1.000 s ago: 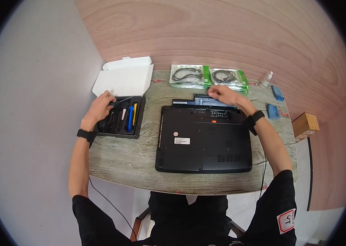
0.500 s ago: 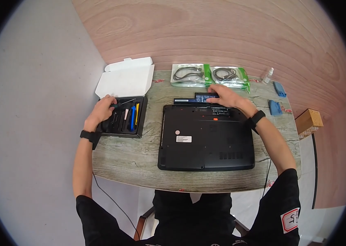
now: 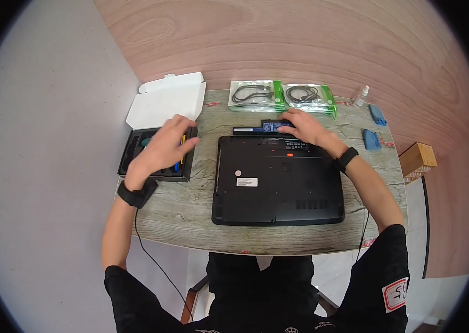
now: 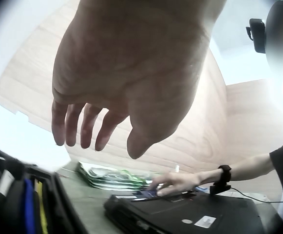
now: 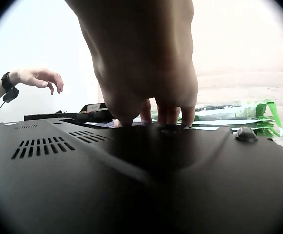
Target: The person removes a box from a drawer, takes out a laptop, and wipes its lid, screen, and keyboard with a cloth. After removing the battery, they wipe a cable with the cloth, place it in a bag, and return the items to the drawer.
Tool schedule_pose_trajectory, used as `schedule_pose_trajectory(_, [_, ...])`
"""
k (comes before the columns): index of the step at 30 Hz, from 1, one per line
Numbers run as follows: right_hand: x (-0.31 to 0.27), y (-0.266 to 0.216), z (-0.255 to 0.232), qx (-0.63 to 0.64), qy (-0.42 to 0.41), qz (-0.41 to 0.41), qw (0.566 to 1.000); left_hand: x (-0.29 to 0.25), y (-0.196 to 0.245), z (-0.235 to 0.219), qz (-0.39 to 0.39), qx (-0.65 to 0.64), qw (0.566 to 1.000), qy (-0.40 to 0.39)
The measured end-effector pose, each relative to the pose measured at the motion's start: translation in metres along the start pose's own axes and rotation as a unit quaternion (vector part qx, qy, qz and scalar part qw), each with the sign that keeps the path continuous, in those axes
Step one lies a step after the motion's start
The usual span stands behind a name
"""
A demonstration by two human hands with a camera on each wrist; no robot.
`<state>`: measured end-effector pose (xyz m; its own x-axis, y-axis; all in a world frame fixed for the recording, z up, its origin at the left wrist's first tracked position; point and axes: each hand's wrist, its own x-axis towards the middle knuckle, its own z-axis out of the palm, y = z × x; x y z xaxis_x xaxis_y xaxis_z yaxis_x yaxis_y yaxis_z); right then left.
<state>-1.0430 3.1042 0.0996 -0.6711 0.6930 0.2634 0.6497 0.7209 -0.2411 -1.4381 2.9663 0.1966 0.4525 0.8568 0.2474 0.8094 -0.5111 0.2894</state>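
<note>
Head view: pinched the dark battery [image 3: 271,127] in the right hand [image 3: 305,127], just past twelve o'clock on the black laptop [image 3: 279,180], hung the left hand [image 3: 168,145], fingers loosely spread and empty, over the toolbox [image 3: 190,161] at ten o'clock, and maybe risked a dropped battery from a weak pinch.

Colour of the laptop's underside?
The underside is black, best seen in the head view.

Left fingers [image 4: 105,130] aloft near tool tray [image 4: 67,204]

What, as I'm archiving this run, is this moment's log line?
left hand: empty, above toolbox | right hand: holds battery | laptop: underside up
</note>
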Motion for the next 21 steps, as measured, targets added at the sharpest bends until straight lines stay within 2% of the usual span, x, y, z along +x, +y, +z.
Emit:
schedule_pose_trajectory(2, [0.000,-0.002,-0.001,-0.009,-0.007,0.006,1.000,0.009,0.009,0.024,0.031,0.015,0.999,-0.015])
schedule_pose_trajectory(3, [0.000,-0.003,-0.002,-0.013,-0.011,0.009,1.000,0.016,0.009,0.038,0.024,0.026,0.998,-0.050])
schedule_pose_trajectory(6, [0.000,-0.003,-0.001,-0.024,-0.018,0.008,1.000,0.028,0.019,0.069,-0.022,0.024,0.995,-0.098])
schedule_pose_trajectory(7, [-0.001,-0.001,0.002,-0.026,-0.002,-0.004,1.000,0.035,0.027,0.070,-0.069,-0.011,0.984,-0.164])
schedule_pose_trajectory(11, [-0.002,0.004,0.007,-0.027,0.016,-0.016,0.999,0.042,0.046,0.078,-0.105,-0.011,0.973,-0.206])
schedule_pose_trajectory(17, [-0.002,-0.005,-0.002,-0.043,-0.010,0.004,0.999,0.042,0.035,0.099,-0.102,-0.014,0.983,-0.152])
schedule_pose_trajectory(21, [-0.018,-0.006,-0.016,-0.076,0.003,0.050,0.996,0.047,0.029,0.103,-0.127,-0.057,0.979,-0.151])
